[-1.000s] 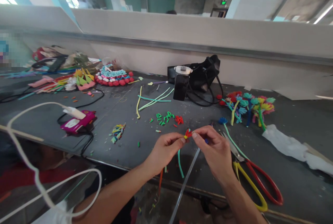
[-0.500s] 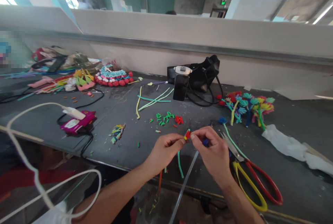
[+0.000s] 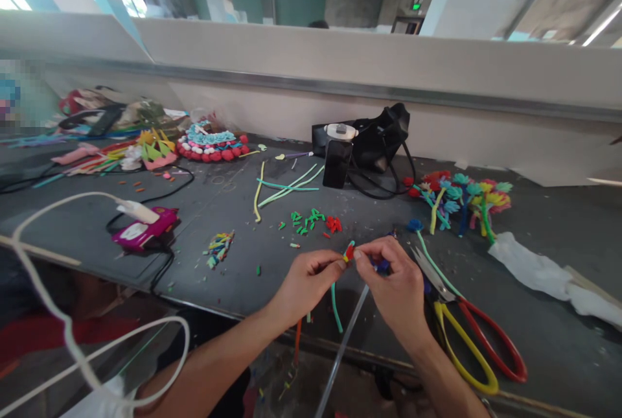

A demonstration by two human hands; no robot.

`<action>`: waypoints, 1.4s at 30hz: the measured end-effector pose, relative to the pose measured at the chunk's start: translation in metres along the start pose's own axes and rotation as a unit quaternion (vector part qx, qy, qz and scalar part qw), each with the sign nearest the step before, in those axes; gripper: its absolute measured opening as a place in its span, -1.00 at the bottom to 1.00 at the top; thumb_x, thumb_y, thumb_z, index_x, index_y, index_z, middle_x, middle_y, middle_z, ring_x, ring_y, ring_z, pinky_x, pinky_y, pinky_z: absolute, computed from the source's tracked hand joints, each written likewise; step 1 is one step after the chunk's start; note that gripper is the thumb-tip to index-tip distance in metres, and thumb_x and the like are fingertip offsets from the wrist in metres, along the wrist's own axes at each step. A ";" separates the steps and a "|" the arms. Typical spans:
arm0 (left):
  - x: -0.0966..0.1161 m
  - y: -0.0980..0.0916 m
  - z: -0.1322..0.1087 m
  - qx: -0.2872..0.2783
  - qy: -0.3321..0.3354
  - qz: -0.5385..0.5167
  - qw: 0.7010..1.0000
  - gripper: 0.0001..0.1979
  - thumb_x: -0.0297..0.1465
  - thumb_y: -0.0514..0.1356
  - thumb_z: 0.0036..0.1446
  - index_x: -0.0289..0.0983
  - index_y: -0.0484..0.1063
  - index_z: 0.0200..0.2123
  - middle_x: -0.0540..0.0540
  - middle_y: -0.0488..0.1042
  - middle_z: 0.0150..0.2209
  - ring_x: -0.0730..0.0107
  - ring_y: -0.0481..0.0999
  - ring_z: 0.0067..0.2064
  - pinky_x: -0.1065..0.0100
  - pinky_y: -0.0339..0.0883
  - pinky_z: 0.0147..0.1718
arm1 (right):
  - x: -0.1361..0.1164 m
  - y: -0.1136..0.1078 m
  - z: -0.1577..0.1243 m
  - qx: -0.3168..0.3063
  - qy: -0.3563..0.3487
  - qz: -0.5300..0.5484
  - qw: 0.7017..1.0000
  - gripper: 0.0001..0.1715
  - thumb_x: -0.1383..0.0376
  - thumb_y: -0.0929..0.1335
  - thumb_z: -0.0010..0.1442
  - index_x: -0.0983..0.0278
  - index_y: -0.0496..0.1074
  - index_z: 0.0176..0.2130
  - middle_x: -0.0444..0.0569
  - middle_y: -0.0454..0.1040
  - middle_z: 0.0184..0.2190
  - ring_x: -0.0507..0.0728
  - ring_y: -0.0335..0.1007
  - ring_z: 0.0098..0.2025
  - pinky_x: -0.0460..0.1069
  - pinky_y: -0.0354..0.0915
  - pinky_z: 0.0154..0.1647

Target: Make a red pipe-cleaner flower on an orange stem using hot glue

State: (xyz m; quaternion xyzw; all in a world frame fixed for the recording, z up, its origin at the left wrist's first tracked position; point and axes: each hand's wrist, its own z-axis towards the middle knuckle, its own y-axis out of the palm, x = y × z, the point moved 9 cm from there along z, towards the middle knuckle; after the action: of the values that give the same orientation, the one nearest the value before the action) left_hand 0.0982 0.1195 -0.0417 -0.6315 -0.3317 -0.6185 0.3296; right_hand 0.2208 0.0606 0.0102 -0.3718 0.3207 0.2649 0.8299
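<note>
My left hand [image 3: 307, 282] and my right hand [image 3: 396, 285] meet over the near edge of the dark worktable [image 3: 228, 197]. Both pinch a small red and yellow pipe-cleaner flower head [image 3: 348, 251] between their fingertips. A green stem [image 3: 335, 301] hangs down from it below my left fingers. A thin grey rod [image 3: 346, 340] runs down from under my right hand. Something blue shows inside my right palm; I cannot make out what it is.
Scissors with yellow and red handles [image 3: 469, 343] lie just right of my right hand. Cut green and red pieces [image 3: 313, 218], long pipe cleaners [image 3: 284, 188], a finished flower bunch [image 3: 457, 201], a black bag and phone [image 3: 362, 146], a pink device with white cable [image 3: 146, 227] and white cloth [image 3: 549, 275] lie around.
My right fingertips have closed in slightly leftward onto the flower head, covering more of it. My left hand holds steady. Nothing else on the table has moved.
</note>
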 end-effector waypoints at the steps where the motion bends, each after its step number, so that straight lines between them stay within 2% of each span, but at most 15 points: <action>1: 0.000 0.000 0.000 0.001 0.000 -0.002 1.000 -0.75 -0.26 0.20 0.07 -0.33 0.52 -0.48 -0.01 0.39 -0.52 0.44 0.27 -0.43 0.44 0.13 -0.44 | -0.001 0.000 0.000 -0.003 -0.003 0.004 1.000 -0.87 0.34 0.34 0.18 0.23 0.44 -0.42 -0.14 0.40 -0.44 0.04 0.30 -0.38 -0.05 0.23 -0.33; 4: 0.001 -0.002 0.000 0.007 0.002 -0.005 1.000 -0.76 -0.26 0.20 0.07 -0.33 0.53 -0.43 0.01 0.35 -0.53 0.46 0.23 -0.44 0.44 0.11 -0.44 | -0.005 -0.005 0.000 -0.006 -0.008 0.015 1.000 -0.90 0.31 0.34 0.21 0.21 0.49 -0.29 -0.10 0.44 -0.35 0.05 0.36 -0.30 -0.04 0.28 -0.27; 7: -0.001 -0.005 0.000 0.018 0.006 -0.003 1.000 -0.76 -0.25 0.21 0.07 -0.33 0.53 -0.42 0.03 0.31 -0.55 0.48 0.19 -0.46 0.45 0.07 -0.46 | -0.007 -0.015 0.001 0.020 -0.013 0.008 1.000 -0.88 0.32 0.34 0.21 0.21 0.50 -0.23 -0.11 0.44 -0.34 0.05 0.36 -0.31 -0.05 0.28 -0.25; 11: -0.003 -0.008 0.001 0.030 0.012 -0.007 0.999 -0.75 -0.25 0.21 0.09 -0.32 0.55 -0.39 0.00 0.37 -0.50 0.46 0.23 -0.43 0.45 0.09 -0.46 | -0.007 -0.020 0.002 0.033 -0.019 0.007 0.999 -0.89 0.34 0.35 0.19 0.22 0.49 -0.26 -0.12 0.43 -0.38 0.04 0.36 -0.34 -0.05 0.29 -0.28; 17: -0.001 -0.009 0.000 0.034 0.019 0.010 0.999 -0.75 -0.24 0.21 0.10 -0.33 0.56 -0.35 -0.03 0.42 -0.47 0.44 0.27 -0.41 0.45 0.12 -0.44 | -0.009 -0.012 0.000 0.000 -0.039 0.009 0.999 -0.87 0.34 0.37 0.17 0.19 0.49 -0.23 -0.11 0.43 -0.35 0.05 0.35 -0.34 -0.03 0.31 -0.29; 22: 0.001 -0.007 0.000 0.023 0.025 0.015 0.999 -0.74 -0.24 0.20 0.10 -0.32 0.58 -0.32 -0.06 0.46 -0.44 0.39 0.32 -0.39 0.45 0.13 -0.46 | -0.014 -0.009 -0.003 0.002 -0.068 -0.015 0.998 -0.85 0.35 0.37 0.16 0.18 0.48 -0.21 -0.10 0.44 -0.33 0.07 0.37 -0.31 -0.01 0.33 -0.27; 29: 0.004 -0.006 0.000 0.020 0.033 0.026 0.999 -0.73 -0.23 0.20 0.09 -0.32 0.58 -0.35 -0.03 0.41 -0.50 0.43 0.26 -0.44 0.45 0.11 -0.47 | -0.017 -0.006 -0.003 0.005 -0.076 -0.027 0.997 -0.93 0.35 0.35 0.18 0.19 0.46 -0.34 -0.10 0.45 -0.40 0.08 0.38 -0.33 0.01 0.32 -0.26; 33: 0.004 -0.006 0.000 0.022 0.026 0.020 0.999 -0.74 -0.24 0.21 0.08 -0.33 0.57 -0.38 -0.01 0.38 -0.52 0.45 0.24 -0.45 0.45 0.10 -0.47 | -0.016 -0.007 -0.002 -0.001 -0.068 -0.029 0.997 -0.93 0.33 0.36 0.19 0.19 0.47 -0.31 -0.11 0.45 -0.38 0.07 0.38 -0.33 -0.01 0.32 -0.26; 38: 0.006 -0.022 0.003 0.063 0.009 -0.022 0.998 -0.75 -0.22 0.22 0.08 -0.31 0.52 -0.37 0.07 0.25 -0.59 0.54 0.16 -0.53 0.48 0.01 -0.55 | -0.001 -0.012 0.002 0.011 -0.036 -0.040 0.998 -0.87 0.29 0.35 0.20 0.19 0.49 -0.22 -0.11 0.44 -0.37 0.05 0.37 -0.35 -0.03 0.30 -0.30; 40: 0.005 -0.030 0.004 0.084 -0.010 -0.059 0.995 -0.75 -0.20 0.23 0.07 -0.29 0.47 -0.34 0.14 0.12 -0.64 0.59 0.05 -0.60 0.50 -0.09 -0.62 | 0.013 -0.005 0.005 -0.008 -0.016 -0.061 0.998 -0.86 0.27 0.33 0.20 0.20 0.50 -0.23 -0.11 0.45 -0.38 0.05 0.38 -0.35 -0.03 0.31 -0.28; 42: 0.006 -0.037 0.006 0.102 -0.016 -0.107 0.989 -0.76 -0.20 0.24 0.06 -0.25 0.40 -0.32 0.19 0.03 -0.66 0.63 -0.05 -0.64 0.52 -0.16 -0.66 | 0.026 0.010 0.010 -0.053 -0.004 -0.103 0.993 -0.83 0.27 0.32 0.20 0.21 0.51 -0.24 -0.10 0.48 -0.38 0.06 0.40 -0.34 -0.03 0.32 -0.26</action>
State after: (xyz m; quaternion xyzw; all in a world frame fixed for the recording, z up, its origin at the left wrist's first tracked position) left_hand 0.0706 0.1452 -0.0360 -0.5657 -0.4635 -0.6029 0.3188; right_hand 0.2345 0.0794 -0.0083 -0.4450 0.2628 0.1962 0.8333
